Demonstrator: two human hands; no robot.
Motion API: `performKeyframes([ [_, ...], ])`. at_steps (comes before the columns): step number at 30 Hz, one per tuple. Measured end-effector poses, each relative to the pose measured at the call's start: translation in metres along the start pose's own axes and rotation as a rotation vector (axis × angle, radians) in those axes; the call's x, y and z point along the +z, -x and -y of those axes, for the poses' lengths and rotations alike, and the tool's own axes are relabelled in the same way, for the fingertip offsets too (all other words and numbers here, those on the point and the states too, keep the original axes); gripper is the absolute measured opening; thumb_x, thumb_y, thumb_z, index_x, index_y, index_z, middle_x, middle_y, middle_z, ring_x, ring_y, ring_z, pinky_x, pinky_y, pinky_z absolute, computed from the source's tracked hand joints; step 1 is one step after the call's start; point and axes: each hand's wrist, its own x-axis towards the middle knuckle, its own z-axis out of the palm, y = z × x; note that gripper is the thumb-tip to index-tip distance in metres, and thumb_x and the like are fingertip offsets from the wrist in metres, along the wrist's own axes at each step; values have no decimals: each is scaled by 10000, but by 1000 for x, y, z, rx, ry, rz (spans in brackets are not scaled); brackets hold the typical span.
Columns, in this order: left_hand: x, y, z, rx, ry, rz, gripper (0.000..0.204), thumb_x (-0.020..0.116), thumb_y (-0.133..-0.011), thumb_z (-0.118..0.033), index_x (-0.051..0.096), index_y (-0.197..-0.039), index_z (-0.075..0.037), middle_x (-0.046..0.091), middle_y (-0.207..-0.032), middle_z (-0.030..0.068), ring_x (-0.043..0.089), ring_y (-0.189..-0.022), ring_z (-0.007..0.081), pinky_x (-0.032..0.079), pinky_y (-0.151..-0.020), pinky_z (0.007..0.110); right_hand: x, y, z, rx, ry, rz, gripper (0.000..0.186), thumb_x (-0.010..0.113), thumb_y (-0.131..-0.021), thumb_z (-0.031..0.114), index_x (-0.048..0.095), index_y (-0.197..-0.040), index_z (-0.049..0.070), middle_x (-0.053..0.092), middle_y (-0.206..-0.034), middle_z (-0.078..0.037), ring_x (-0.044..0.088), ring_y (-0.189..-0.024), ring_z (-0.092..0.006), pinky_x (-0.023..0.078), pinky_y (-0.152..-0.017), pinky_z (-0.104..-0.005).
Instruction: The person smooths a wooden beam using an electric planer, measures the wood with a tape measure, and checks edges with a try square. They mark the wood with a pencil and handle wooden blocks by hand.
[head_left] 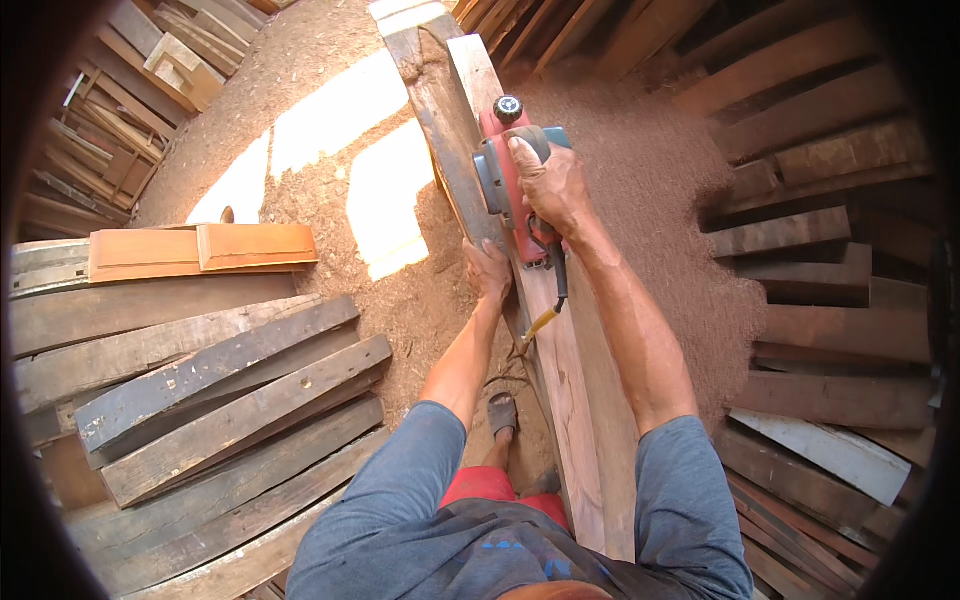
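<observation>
From where I stand, the person's right hand [552,182] has its grip closed firmly around the rear handle of the red planer [510,190], which sits on the upper face of a long pale board [562,375], toward its far end. The left hand [487,268] lies against the left side of the timber, just beside the planer's back end, though I cannot tell whether that grip is clamped on anything. A dark cord [561,285] trails from the planer over the board, a dark beam [440,100] runs along the board's left, and timber stacks [245,410] flank the dusty floor [650,160].
</observation>
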Motion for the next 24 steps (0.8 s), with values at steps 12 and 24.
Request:
performKeyframes([
  [12,-1,9,-4,31,12,-55,631,467,-1014,-386,334,-1493,3,579,-1292,362,583,-1144,534,437,-1001,559,14,-70,1,128,39,88,575,579,-975,602,726,-1049,51,650,-678,-77,657,-605,-184,520,-563,-356],
  [24,-1,7,-2,14,54,-37,643,507,-992,-343,322,-1510,-10,612,-1219,361,603,-1102,524,458,-968,555,28,-132,8,209,40,106,523,581,-986,576,740,-1093,90,620,-665,-42,610,-553,-130,499,-529,-322],
])
